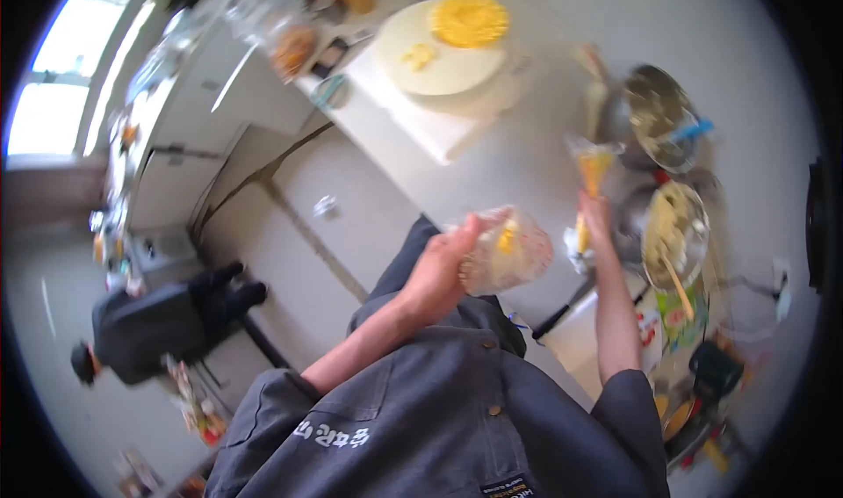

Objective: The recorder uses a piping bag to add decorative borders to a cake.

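Note:
My left hand [442, 268] is closed on the rim of a clear plastic bowl-like thing [525, 265] with a pinkish pattern. A dab of yellow cream [507, 237] shows in it; whether it is a bowl or a bag I cannot tell for sure. Out over the worktop, my right hand [595, 217] is closed around a piping bag [594, 169] with yellow filling. Beyond both hands a round yellow-topped cake [470, 21] sits on a pale round turntable [404, 75], beside some small yellow pieces [419, 56].
Right of my right hand stand a metal bowl [648, 94] with a blue spatula [692, 130] and another bowl [702, 226] of pale cream with a wooden-handled tool [678, 278]. A knife [562, 312] lies near the worktop's edge. At far left another person [158, 322] works at a counter.

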Action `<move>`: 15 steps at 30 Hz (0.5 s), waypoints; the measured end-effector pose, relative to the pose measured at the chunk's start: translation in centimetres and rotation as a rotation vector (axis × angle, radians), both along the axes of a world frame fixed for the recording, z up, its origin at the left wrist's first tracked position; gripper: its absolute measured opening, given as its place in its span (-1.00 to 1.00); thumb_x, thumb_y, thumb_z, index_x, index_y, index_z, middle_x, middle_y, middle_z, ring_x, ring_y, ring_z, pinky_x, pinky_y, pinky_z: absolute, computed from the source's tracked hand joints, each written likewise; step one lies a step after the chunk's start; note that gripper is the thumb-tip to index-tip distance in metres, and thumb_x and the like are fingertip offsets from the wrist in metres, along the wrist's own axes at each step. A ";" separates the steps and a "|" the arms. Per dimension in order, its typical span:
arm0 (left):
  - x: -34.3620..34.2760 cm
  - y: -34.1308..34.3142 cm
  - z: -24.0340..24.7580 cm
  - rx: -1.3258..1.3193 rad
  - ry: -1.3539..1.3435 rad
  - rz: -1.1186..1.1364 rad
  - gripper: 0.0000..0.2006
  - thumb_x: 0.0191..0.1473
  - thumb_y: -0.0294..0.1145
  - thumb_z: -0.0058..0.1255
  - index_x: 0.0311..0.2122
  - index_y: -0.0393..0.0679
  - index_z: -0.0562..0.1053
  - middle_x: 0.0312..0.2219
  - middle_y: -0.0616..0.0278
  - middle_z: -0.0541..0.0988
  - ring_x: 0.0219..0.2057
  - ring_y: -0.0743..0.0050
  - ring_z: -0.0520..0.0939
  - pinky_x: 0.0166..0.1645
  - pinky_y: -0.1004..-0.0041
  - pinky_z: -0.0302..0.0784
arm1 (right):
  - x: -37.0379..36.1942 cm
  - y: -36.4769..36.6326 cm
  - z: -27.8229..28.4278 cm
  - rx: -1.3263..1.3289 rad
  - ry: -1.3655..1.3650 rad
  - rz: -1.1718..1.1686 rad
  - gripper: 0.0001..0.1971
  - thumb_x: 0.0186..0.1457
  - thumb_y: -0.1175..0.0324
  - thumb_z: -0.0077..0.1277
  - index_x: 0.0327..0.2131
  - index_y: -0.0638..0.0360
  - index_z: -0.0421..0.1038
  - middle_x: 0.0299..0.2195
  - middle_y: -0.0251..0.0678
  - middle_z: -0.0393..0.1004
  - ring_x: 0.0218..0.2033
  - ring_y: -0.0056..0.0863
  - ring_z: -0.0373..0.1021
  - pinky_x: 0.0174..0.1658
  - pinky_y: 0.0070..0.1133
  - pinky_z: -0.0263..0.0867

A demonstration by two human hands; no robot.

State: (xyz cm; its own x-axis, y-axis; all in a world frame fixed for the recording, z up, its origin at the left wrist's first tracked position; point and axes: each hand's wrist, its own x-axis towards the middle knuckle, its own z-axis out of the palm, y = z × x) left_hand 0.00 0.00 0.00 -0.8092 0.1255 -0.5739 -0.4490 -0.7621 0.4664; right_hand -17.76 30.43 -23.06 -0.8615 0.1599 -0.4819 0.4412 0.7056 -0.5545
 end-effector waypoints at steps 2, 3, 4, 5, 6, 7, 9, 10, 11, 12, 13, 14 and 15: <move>0.9 2.3 0.4 0.015 -0.059 -0.052 -0.41 0.36 0.05 -0.23 0.23 -0.26 0.32 0.08 0.09 0.47 0.08 0.27 0.52 0.18 0.32 0.43 | -2.6 4.2 -1.6 0.220 0.097 0.024 -0.49 0.07 -0.09 0.07 -0.38 0.29 0.55 -0.46 -0.02 0.59 -0.32 -0.05 0.56 -0.25 -0.24 0.39; 0.3 0.5 -0.7 -0.021 -0.053 -0.025 -0.41 0.36 0.05 -0.23 0.23 -0.26 0.32 0.08 0.09 0.47 0.08 0.27 0.52 0.18 0.32 0.43 | -3.9 2.7 -2.5 0.284 0.250 0.072 -0.48 0.05 -0.05 0.12 -0.15 0.27 0.51 -0.22 0.06 0.58 -0.13 0.02 0.51 -0.09 -0.22 0.39; 1.1 0.2 -0.6 0.001 -0.045 -0.016 -0.41 0.36 0.06 -0.25 0.23 -0.25 0.33 0.07 0.10 0.48 0.07 0.31 0.53 0.17 0.33 0.44 | -4.0 2.6 -3.4 0.368 0.276 0.080 -0.38 0.06 0.00 0.16 0.05 0.28 0.39 -0.10 0.09 0.53 -0.06 0.00 0.47 0.01 -0.21 0.36; 1.6 0.2 -0.5 0.029 -0.030 -0.017 -0.41 0.37 0.06 -0.26 0.22 -0.25 0.34 0.05 0.11 0.49 0.06 0.34 0.53 0.16 0.35 0.45 | -4.3 3.0 -3.9 0.407 0.271 0.068 -0.34 0.06 0.02 0.18 0.11 0.31 0.33 -0.04 0.08 0.50 0.01 0.02 0.43 0.08 -0.23 0.31; 2.5 -0.9 -0.6 0.016 -0.042 -0.005 -0.42 0.37 0.07 -0.28 0.23 -0.23 0.34 0.05 0.13 0.49 0.04 0.38 0.54 0.14 0.34 0.47 | -2.9 0.6 -3.6 0.515 0.365 0.117 -0.38 0.12 0.13 0.14 0.14 0.34 0.28 0.01 0.08 0.46 0.06 0.06 0.37 0.13 -0.23 0.26; 2.9 -1.0 -0.3 0.004 -0.044 0.035 -0.42 0.37 0.07 -0.28 0.23 -0.23 0.34 0.05 0.13 0.49 0.04 0.38 0.54 0.14 0.34 0.47 | -1.9 -0.6 -3.0 0.495 0.372 0.153 -0.38 0.12 0.13 0.14 0.14 0.34 0.28 0.01 0.08 0.46 0.06 0.06 0.37 0.13 -0.23 0.26; 2.9 -1.5 0.2 0.010 -0.017 0.034 -0.42 0.36 0.08 -0.27 0.23 -0.21 0.34 0.07 0.14 0.47 0.04 0.38 0.54 0.13 0.33 0.47 | 0.7 -3.1 -0.8 0.627 0.721 0.325 -0.44 0.17 0.30 0.10 0.19 0.32 0.23 0.05 0.06 0.43 0.07 0.05 0.34 0.15 -0.23 0.24; 3.0 -1.9 0.2 -0.003 -0.007 0.057 -0.42 0.36 0.08 -0.27 0.23 -0.21 0.34 0.07 0.14 0.47 0.04 0.38 0.54 0.13 0.33 0.47 | 2.9 -5.7 1.5 0.571 0.775 0.333 -0.49 0.19 0.35 0.07 0.17 0.32 0.26 0.01 0.05 0.45 0.04 0.01 0.38 0.12 -0.25 0.26; 3.1 -2.3 0.1 0.018 0.004 0.075 -0.40 0.35 0.09 -0.26 0.24 -0.23 0.31 0.08 0.13 0.47 0.05 0.37 0.54 0.14 0.31 0.48 | 4.8 -7.2 3.5 0.525 0.828 0.334 -0.55 0.20 0.40 0.04 0.14 0.33 0.30 -0.02 0.04 0.48 0.01 -0.02 0.41 0.10 -0.26 0.29; 2.7 -2.4 0.0 0.051 0.028 0.071 -0.37 0.34 0.10 -0.25 0.25 -0.25 0.29 0.09 0.12 0.46 0.07 0.35 0.53 0.15 0.29 0.48 | 6.5 -5.9 2.1 0.256 0.823 0.314 -0.61 0.23 0.39 0.02 0.09 0.34 0.35 -0.04 -0.02 0.50 -0.04 -0.10 0.44 0.03 -0.31 0.34; 2.7 -2.6 -0.1 0.053 0.053 0.069 -0.37 0.34 0.10 -0.25 0.25 -0.25 0.29 0.09 0.12 0.46 0.07 0.35 0.53 0.15 0.29 0.48 | 8.2 -4.9 0.6 -0.019 0.808 0.301 -0.67 0.25 0.37 -0.01 0.04 0.34 0.40 -0.07 -0.08 0.53 -0.09 -0.18 0.48 -0.04 -0.36 0.40; 3.2 -3.0 0.1 0.055 0.049 0.094 -0.37 0.33 0.10 -0.23 0.24 -0.25 0.30 0.08 0.12 0.47 0.06 0.35 0.54 0.14 0.29 0.49 | 10.1 -6.3 2.8 -0.216 0.442 0.255 -0.70 0.29 0.33 -0.07 -0.01 0.30 0.45 -0.08 -0.14 0.55 -0.09 -0.25 0.50 -0.11 -0.40 0.44; 3.5 -3.3 0.0 0.066 0.054 0.110 -0.37 0.33 0.11 -0.22 0.24 -0.26 0.31 0.07 0.13 0.48 0.05 0.35 0.55 0.13 0.28 0.49 | 12.4 -7.9 5.7 -0.387 0.080 0.204 -0.70 0.33 0.29 -0.14 -0.06 0.26 0.50 -0.09 -0.20 0.56 -0.10 -0.32 0.51 -0.17 -0.45 0.47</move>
